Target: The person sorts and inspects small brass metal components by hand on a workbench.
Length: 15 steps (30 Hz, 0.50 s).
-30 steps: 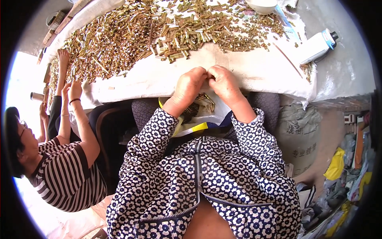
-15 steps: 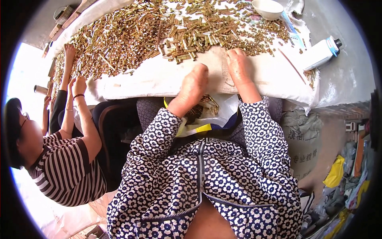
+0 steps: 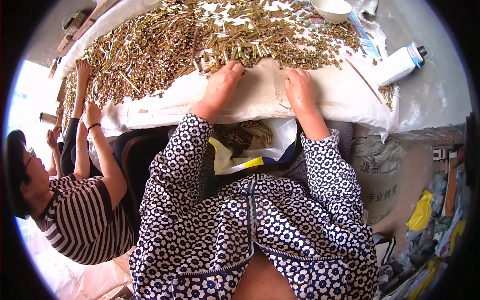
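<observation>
A wide heap of small brass-coloured metal tubes point(image 3: 252, 46) and shorter bits lies on the cloth-covered table. At its near edge my left hand point(image 3: 221, 86) rests with bent fingers closed on the tubes there; the fingertips are partly hidden. To its right, my right hand point(image 3: 301, 90) lies on the beige cloth point(image 3: 262, 92), fingers curled down by a scatter of small brass pieces point(image 3: 310, 57). What its fingertips hold, if anything, is hidden. Below the table edge, between my forearms, an open white-and-yellow bag point(image 3: 282, 135) holds more brass tubes.
A white bowl point(image 3: 332, 10) stands at the far right. A white bottle point(image 3: 400, 66) lies near a thin stick point(image 3: 364, 81). On my left a person in a striped shirt point(image 3: 87, 220) works at the heap. Sacks and plastic scraps point(image 3: 420, 215) lie on the floor at right.
My left hand has gone from above the bag, as a fist, forward and left to the heap's edge. My right hand has stayed near the same spot, its fingers slightly shifted.
</observation>
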Motion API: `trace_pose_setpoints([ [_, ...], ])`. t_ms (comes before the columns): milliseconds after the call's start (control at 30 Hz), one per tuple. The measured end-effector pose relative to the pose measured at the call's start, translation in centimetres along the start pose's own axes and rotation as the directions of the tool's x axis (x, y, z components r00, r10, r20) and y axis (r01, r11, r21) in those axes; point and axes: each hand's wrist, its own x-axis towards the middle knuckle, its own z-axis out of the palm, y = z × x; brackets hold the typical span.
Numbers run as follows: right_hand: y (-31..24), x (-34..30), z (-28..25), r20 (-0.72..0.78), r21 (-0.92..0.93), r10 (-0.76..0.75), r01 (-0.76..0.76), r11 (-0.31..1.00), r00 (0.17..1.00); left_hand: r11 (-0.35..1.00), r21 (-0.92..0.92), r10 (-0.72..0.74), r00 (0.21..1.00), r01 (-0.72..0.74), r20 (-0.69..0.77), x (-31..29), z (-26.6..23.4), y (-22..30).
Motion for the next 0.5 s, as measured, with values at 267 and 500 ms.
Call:
trace_pose_setpoints([
  [267, -3.6, -2.0, -1.0, 0.43, 0.633, 0.211, -0.46, 0.623, 0.878, 0.256, -0.87, -0.447, 0.849, 0.422, 0.28, -2.2, -1.1, 3.3],
  [500, -5.7, -2.5, -2.1, 0.573, 0.788, 0.172, -0.596, 0.154, 0.802, -0.032, -0.888, -0.462, 0.781, 0.458, 0.42, -3.8, -1.8, 4.1],
])
